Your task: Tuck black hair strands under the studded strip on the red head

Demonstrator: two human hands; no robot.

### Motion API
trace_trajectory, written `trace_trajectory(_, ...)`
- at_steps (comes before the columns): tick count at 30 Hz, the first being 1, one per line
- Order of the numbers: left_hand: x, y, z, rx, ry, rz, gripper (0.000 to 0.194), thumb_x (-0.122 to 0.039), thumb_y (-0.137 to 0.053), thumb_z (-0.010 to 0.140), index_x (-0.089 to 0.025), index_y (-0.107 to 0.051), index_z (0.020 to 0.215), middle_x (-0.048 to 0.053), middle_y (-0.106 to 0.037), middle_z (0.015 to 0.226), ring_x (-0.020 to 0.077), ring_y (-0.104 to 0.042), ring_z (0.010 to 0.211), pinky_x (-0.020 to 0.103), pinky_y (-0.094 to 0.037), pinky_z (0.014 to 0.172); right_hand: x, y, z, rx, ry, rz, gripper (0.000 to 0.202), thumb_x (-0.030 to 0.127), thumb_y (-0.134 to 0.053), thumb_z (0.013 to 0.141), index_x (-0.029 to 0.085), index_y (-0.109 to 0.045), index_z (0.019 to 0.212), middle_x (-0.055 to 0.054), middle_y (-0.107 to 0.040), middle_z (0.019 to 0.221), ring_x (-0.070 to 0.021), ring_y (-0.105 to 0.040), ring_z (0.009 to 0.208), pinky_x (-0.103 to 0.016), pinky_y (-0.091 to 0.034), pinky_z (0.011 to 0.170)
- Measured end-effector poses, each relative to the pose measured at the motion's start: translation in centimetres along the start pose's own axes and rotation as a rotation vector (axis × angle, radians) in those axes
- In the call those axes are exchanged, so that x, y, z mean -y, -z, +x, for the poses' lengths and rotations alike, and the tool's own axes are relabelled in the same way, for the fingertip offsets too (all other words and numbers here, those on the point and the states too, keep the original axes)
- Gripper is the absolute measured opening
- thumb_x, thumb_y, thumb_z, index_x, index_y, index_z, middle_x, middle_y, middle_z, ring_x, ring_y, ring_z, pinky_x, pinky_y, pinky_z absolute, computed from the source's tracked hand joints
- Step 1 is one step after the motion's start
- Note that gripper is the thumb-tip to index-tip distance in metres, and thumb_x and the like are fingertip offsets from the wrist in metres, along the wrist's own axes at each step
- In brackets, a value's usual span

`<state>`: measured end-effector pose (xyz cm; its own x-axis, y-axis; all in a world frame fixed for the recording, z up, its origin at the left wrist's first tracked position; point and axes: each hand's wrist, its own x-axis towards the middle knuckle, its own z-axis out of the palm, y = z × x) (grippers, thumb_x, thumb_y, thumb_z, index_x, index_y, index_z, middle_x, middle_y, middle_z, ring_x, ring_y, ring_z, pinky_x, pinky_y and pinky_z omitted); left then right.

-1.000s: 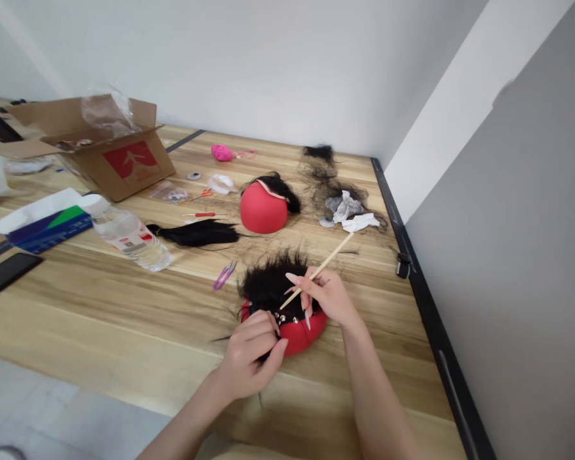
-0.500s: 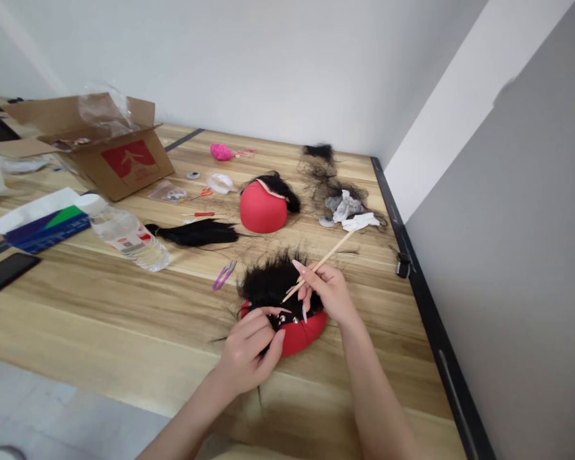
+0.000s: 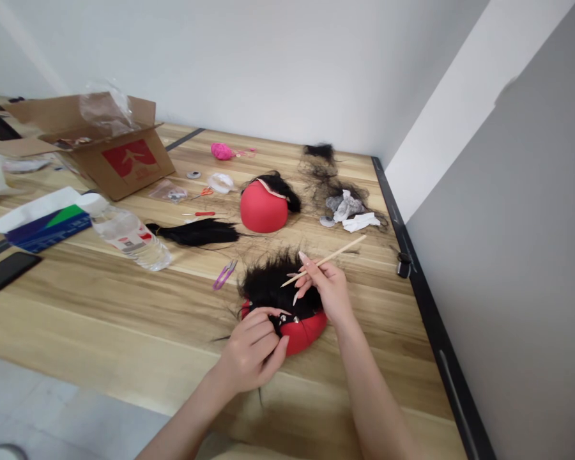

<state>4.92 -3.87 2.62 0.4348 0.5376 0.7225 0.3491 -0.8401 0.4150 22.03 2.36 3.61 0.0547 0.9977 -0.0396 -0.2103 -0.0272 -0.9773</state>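
A red padded block (image 3: 307, 333) lies at the table's near side, with a black hairpiece (image 3: 271, 281) over it and several shiny round pinheads along its near edge. My left hand (image 3: 253, 348) grips the block's left near side, index finger laid over the black piece and thumb against the red side. Its other fingers are curled, and whether hair is caught under them is hidden. Between the fingertips of my right hand (image 3: 328, 287) is a thin wooden-handled ventilating needle (image 3: 340, 251). Its tip points left, just over the hair.
Behind stands a red dome (image 3: 263, 207) with black hair. To the left are a hair bundle (image 3: 199, 232), purple snips (image 3: 225, 275), a water bottle (image 3: 129, 236) and a cardboard box (image 3: 119, 163). Loose hair and crumpled tissue (image 3: 347, 207) lie back right, near the black table edge (image 3: 424, 306).
My right hand has lifted slightly, and the needle's tip has come up from the black piece near the pins. My left hand is almost still, its thumb shifted slightly right.
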Motion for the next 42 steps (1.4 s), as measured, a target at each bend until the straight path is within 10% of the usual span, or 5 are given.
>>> trace_trajectory(14, -0.1, 0.1, 0.0, 0.016, 0.000, 0.009, 0.027, -0.001, -0.053, 0.081, -0.016, -0.045, 0.060, -0.004, -0.036, 0.059, 0.0087, -0.038, 0.059, 0.036, -0.058, 0.082, -2.0, 2.7, 1.7, -0.247, 0.160, -0.235, 0.027, 0.043, -0.064, 0.080, 0.018, -0.068, 0.086, -0.009, -0.074, 0.086, -0.0243, -0.070, 0.086, -0.040, -0.050, 0.087)
trace_trajectory(23, 0.0, 0.1, -0.1, 0.021, -0.001, 0.009, 0.025, 0.001, -0.054, 0.079, -0.016, -0.045, 0.062, -0.004, -0.037, 0.061, 0.0086, -0.038, 0.060, 0.036, -0.057, 0.083, 0.3, -0.1, -0.7, 0.201, 0.278, -0.562, 0.030, 0.039, -0.074, 0.073, 0.025, -0.069, 0.099, -0.006, -0.069, 0.115, -0.0251, -0.061, 0.111, -0.042, -0.040, 0.103)
trace_trajectory(34, 0.0, 0.2, -0.1, -0.011, 0.057, -0.033, 0.024, 0.000, -0.053, 0.081, -0.016, -0.048, 0.064, -0.003, -0.042, 0.061, 0.0098, -0.045, 0.064, 0.035, -0.055, 0.083, 0.3, 0.7, -0.3, -0.071, 0.335, -0.697, 0.022, 0.037, -0.065, 0.081, 0.019, -0.071, 0.092, -0.008, -0.073, 0.098, -0.0253, -0.067, 0.093, -0.039, -0.050, 0.088)
trace_trajectory(42, 0.3, 1.8, 0.1, -0.167, 0.299, -0.002, 0.028, -0.007, -0.045, 0.089, -0.017, -0.049, 0.063, -0.001, -0.048, 0.061, 0.0138, -0.053, 0.072, 0.032, -0.048, 0.078, 3.6, -0.4, -3.1, 0.263, 0.417, -0.559, 0.026, 0.021, -0.048, 0.094, 0.023, -0.065, 0.113, -0.003, -0.070, 0.112, -0.0166, -0.064, 0.106, -0.030, -0.048, 0.097)
